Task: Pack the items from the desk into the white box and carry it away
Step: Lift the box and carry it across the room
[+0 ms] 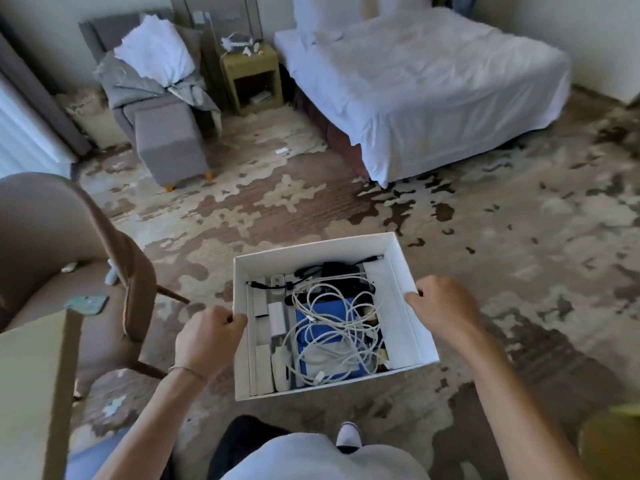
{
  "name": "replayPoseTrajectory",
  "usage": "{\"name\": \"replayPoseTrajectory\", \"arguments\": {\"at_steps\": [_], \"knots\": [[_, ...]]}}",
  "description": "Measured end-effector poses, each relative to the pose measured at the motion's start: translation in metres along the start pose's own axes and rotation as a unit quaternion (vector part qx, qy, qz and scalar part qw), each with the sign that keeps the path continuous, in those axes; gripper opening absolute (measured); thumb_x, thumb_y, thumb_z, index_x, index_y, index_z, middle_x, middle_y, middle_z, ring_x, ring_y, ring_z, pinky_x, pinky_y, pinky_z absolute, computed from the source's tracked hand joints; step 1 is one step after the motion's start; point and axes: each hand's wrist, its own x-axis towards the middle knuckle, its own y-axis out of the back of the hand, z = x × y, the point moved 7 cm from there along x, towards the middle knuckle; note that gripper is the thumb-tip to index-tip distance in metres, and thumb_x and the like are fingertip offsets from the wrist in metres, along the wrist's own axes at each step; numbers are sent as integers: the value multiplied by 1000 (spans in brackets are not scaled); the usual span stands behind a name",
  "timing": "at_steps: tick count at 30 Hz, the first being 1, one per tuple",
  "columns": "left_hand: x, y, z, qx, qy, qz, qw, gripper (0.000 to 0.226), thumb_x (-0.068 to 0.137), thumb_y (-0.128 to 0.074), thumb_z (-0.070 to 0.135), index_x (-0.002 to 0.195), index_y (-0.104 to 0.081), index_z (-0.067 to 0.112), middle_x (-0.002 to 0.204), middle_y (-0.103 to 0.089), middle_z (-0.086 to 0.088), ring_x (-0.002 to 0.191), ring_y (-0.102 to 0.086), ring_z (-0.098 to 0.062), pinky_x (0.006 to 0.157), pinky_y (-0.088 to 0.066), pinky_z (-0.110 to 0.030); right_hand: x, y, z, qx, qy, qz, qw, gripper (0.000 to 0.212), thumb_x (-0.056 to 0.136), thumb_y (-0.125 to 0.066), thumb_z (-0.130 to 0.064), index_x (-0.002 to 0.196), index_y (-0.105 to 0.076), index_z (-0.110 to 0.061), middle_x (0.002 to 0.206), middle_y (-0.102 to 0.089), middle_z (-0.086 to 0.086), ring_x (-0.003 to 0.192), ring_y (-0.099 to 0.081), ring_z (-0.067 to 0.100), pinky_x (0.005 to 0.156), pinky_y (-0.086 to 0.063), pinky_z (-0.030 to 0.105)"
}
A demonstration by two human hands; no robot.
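Note:
An open white box (403, 306) hangs in the air in front of me, above the patterned carpet. Inside lie tangled white cables (332, 327), a blue flat item (311, 323), white adapters (277, 318) along the left side and black gear (341, 270) at the far end. My left hand (207, 336) grips the box's left wall with the fingers curled over the rim. My right hand (445, 304) grips the right wall the same way.
A brown chair (69, 244) stands at my left beside the corner of a light desk (34, 375). Ahead are a grey ottoman (169, 147) and armchair with pillows, a small nightstand (252, 77) and a bed with white sheets (426, 88). Open carpet lies between.

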Motion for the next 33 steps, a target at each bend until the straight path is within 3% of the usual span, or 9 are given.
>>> {"name": "replayPoseTrajectory", "arguments": {"at_steps": [4,7,13,22,30,33], "knots": [[6,-40,76,19,-74,-35,996,49,89,-58,26,46,-37,17,41,-36,2,40,-35,-19,47,-29,-26,-29,19,82,16,-71,18,997,50,96,-58,-28,56,-28,-18,48,-23,-4,41,-21,15,45,-16,25],[10,-76,125,-2,-119,-97,988,45,89,-57,24,49,-37,16,46,-38,-2,45,-38,-20,51,-31,-29,-57,27,135,21,-130,35,991,51,95,-57,-28,57,-26,-19,49,-21,-4,42,-20,15,45,-14,25],[3,-132,231,36,-238,-137,961,50,89,-59,21,46,-33,16,41,-31,2,40,-30,-18,46,-22,-24,-110,38,231,47,-238,50,969,47,96,-56,-25,59,-27,-18,50,-20,-4,43,-18,15,47,-17,28],[-30,-235,388,90,-338,-214,912,42,88,-57,25,50,-43,14,48,-45,-3,45,-43,-20,48,-35,-28,-177,46,365,88,-384,85,915,48,96,-57,-27,58,-30,-18,53,-23,-3,48,-24,16,51,-22,29],[-66,-325,520,117,-393,-255,876,43,92,-53,26,52,-43,16,48,-40,2,44,-36,-15,47,-36,-25,-211,57,478,129,-477,102,863,48,97,-59,-32,56,-38,-17,52,-35,0,47,-35,17,52,-32,30],[-82,-354,565,119,-427,-258,858,45,92,-53,25,50,-40,17,45,-37,4,41,-33,-13,44,-34,-22,-226,68,510,123,-507,121,845,51,96,-60,-32,53,-36,-19,50,-34,-3,46,-33,14,51,-28,29]]}}
